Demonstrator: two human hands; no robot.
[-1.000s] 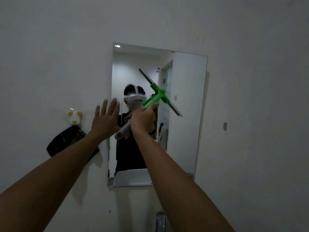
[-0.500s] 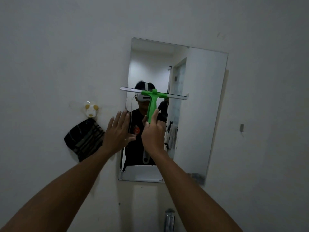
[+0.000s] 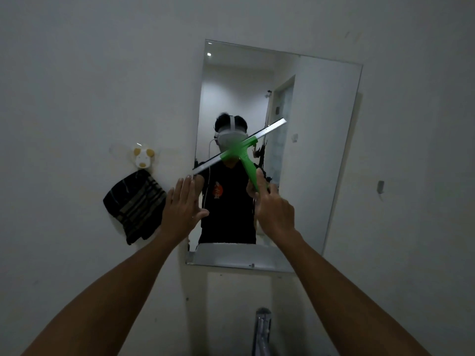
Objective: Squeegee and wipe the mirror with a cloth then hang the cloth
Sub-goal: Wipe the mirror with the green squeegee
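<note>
Tilted from level, green plastic squeegee gripped by right hand; left hand fingers flat.

A plain white wall fills the view, dim and greyish in low light. A small cream hook shaped like an animal's face is stuck to it at the left. Well to the right, a small grey fitting sits on the wall. Low in the middle, a metal tap rises from the bottom edge, blurred. A few faint marks dot the paint near the top right.
</note>
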